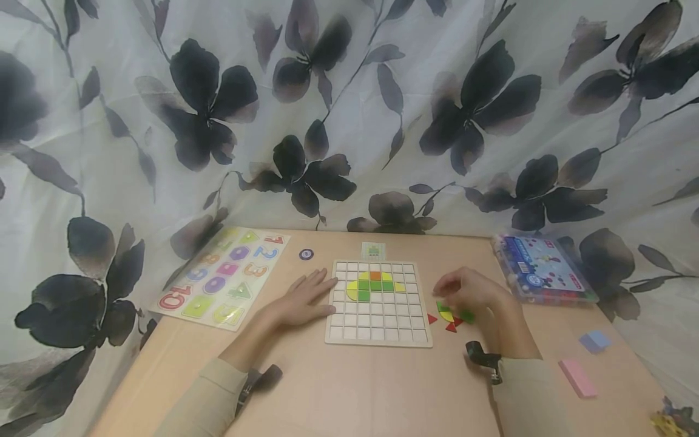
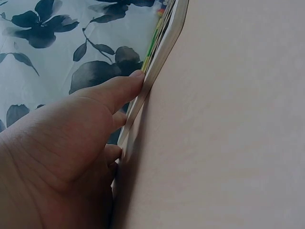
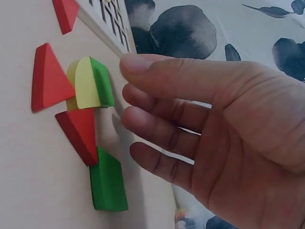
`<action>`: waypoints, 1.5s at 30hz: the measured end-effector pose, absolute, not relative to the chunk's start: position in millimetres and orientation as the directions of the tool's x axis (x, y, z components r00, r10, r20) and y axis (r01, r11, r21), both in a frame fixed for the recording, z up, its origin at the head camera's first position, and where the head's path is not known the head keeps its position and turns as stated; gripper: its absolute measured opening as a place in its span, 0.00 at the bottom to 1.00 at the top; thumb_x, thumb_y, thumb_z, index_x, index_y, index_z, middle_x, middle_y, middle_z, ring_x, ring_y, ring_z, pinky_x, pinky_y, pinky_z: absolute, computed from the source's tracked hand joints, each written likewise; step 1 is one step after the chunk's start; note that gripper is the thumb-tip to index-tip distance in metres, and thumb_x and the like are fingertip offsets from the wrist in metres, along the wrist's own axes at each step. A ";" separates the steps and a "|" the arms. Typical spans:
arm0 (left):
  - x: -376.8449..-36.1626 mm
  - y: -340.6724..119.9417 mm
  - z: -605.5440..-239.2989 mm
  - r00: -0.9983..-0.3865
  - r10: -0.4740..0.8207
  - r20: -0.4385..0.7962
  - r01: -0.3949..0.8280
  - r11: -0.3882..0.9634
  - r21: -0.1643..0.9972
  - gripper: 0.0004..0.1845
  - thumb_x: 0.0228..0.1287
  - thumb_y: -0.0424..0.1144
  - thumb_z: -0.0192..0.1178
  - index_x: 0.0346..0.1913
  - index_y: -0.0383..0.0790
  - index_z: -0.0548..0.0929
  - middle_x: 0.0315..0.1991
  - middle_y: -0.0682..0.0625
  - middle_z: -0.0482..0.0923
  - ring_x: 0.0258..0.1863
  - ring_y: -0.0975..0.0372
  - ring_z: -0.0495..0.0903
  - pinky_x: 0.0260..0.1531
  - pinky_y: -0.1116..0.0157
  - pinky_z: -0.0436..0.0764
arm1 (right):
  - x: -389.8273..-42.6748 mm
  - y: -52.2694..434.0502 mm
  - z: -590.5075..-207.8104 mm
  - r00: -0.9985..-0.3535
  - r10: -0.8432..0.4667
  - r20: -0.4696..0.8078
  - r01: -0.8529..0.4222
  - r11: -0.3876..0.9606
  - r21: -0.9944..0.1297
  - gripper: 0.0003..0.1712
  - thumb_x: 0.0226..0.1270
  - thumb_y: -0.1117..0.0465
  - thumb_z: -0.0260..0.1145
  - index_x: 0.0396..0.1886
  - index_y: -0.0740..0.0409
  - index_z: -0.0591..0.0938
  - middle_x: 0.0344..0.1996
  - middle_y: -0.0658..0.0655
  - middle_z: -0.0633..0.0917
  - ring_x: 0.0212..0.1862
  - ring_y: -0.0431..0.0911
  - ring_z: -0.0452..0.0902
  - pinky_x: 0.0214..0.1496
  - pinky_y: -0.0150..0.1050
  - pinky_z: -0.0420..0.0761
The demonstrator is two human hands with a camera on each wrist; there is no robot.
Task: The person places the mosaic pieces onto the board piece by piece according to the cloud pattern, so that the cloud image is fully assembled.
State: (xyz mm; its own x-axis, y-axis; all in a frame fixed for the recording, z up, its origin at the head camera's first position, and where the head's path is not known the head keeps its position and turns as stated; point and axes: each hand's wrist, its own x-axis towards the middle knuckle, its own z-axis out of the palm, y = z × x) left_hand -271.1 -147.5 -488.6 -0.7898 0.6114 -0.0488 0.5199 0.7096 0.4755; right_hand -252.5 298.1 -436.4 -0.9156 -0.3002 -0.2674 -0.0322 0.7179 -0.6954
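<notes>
Two hands flank your grid board on the surface.
Left hand flat against its edge; right hand relaxed, empty, above loose pieces.

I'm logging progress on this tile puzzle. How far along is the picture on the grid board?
Done: a small patch of yellow, green and orange tiles fills the upper middle of the grid board. In hand: the left hand rests against the board's left edge; the right hand hovers over loose red, yellow and green pieces, holding none. Left: most cells look empty.
</notes>
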 end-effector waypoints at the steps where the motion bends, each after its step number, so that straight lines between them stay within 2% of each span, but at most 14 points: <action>1: -271.1 -147.3 -488.4 -0.790 0.611 -0.049 0.520 0.711 0.474 0.42 0.75 0.64 0.55 0.84 0.54 0.56 0.86 0.40 0.40 0.86 0.46 0.38 0.83 0.42 0.38 | -252.8 298.8 -437.4 -0.912 -0.308 -0.270 -0.037 0.718 -0.696 0.13 0.64 0.66 0.74 0.48 0.54 0.89 0.41 0.54 0.89 0.41 0.50 0.80 0.42 0.41 0.84; 10: -269.3 -146.5 -486.4 -0.788 0.615 -0.037 0.522 0.697 0.491 0.41 0.75 0.62 0.56 0.84 0.50 0.58 0.86 0.38 0.41 0.85 0.44 0.39 0.82 0.40 0.39 | -258.1 300.2 -446.2 -0.883 -0.382 -0.273 -0.087 0.705 -0.704 0.11 0.61 0.69 0.75 0.43 0.56 0.91 0.37 0.55 0.86 0.41 0.50 0.76 0.43 0.41 0.80; 16: -268.3 -146.2 -485.0 -0.790 0.612 -0.033 0.519 0.697 0.495 0.41 0.75 0.60 0.57 0.83 0.49 0.58 0.85 0.38 0.41 0.85 0.44 0.39 0.82 0.39 0.39 | -258.5 298.6 -446.6 -0.882 -0.386 -0.271 -0.097 0.712 -0.696 0.11 0.60 0.71 0.75 0.42 0.58 0.91 0.34 0.54 0.86 0.39 0.50 0.76 0.42 0.41 0.81; 24: -270.6 -147.3 -487.1 -0.792 0.608 -0.053 0.511 0.709 0.487 0.42 0.75 0.63 0.56 0.84 0.53 0.56 0.86 0.40 0.40 0.86 0.46 0.38 0.83 0.42 0.38 | -259.1 297.1 -446.9 -0.872 -0.408 -0.271 -0.111 0.703 -0.702 0.10 0.59 0.72 0.75 0.40 0.59 0.91 0.32 0.54 0.87 0.37 0.48 0.77 0.40 0.40 0.81; 37: -270.6 -147.4 -487.6 -0.792 0.608 -0.053 0.512 0.709 0.484 0.42 0.75 0.64 0.56 0.84 0.54 0.56 0.86 0.41 0.40 0.86 0.46 0.38 0.83 0.42 0.38 | -255.4 293.5 -443.4 -0.866 -0.411 -0.284 -0.063 0.655 -0.753 0.08 0.61 0.74 0.71 0.39 0.63 0.87 0.31 0.58 0.84 0.35 0.50 0.76 0.39 0.41 0.79; 45: -269.9 -147.8 -488.5 -0.792 0.608 -0.056 0.516 0.716 0.469 0.42 0.75 0.64 0.54 0.84 0.53 0.55 0.86 0.42 0.39 0.86 0.47 0.38 0.83 0.42 0.38 | -254.9 293.1 -443.0 -0.889 -0.379 -0.257 -0.064 0.658 -0.750 0.09 0.66 0.74 0.67 0.40 0.60 0.89 0.33 0.59 0.84 0.35 0.51 0.77 0.36 0.41 0.79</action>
State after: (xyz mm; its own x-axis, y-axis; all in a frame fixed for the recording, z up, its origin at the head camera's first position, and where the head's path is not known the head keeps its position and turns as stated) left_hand -269.9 -147.8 -488.5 -0.7919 0.6080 -0.0565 0.5165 0.7162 0.4693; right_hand -254.9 293.1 -443.0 -0.8887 -0.3793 -0.2575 -0.0636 0.6581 -0.7502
